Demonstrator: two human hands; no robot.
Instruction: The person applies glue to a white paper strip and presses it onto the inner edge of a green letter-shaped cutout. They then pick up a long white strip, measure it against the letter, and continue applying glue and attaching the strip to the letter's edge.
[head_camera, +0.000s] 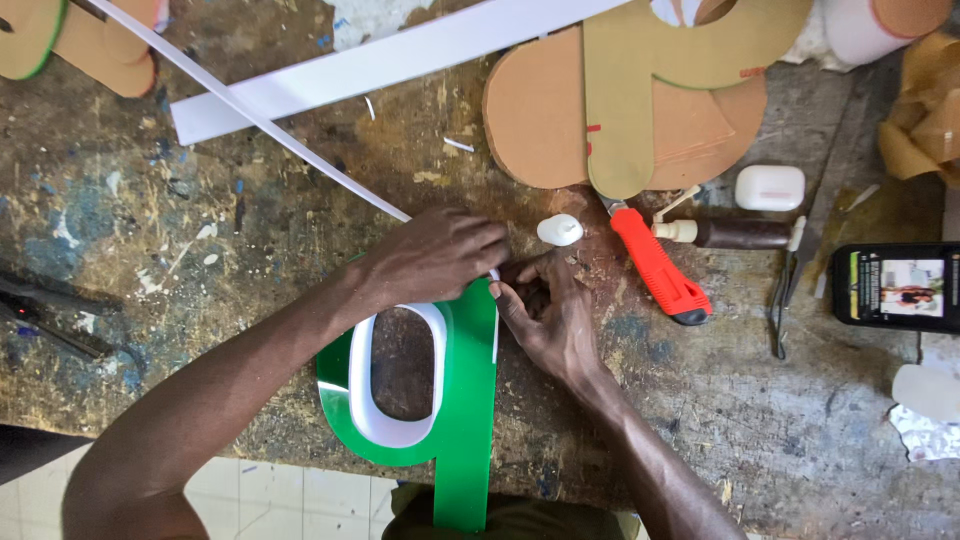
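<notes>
A green plastic letter shape (468, 420) with a white rim around its oval hole lies at the near edge of the workbench (250, 250). My left hand (435, 258) presses a thin white plastic strip (250, 115) against the letter's top edge. The strip runs away diagonally to the upper left. My right hand (548, 315) pinches the strip's end at the same top corner, fingers curled against the letter. Both hands touch each other there.
An orange utility knife (660, 268), a small white glue bottle (560, 230) and a dark tube (735, 233) lie right of the hands. Further right are a white earbud case (769, 187), pliers (785, 290) and a phone (895, 287). Brown cut-out shapes (620, 100) and a wide white strip (380, 62) lie behind.
</notes>
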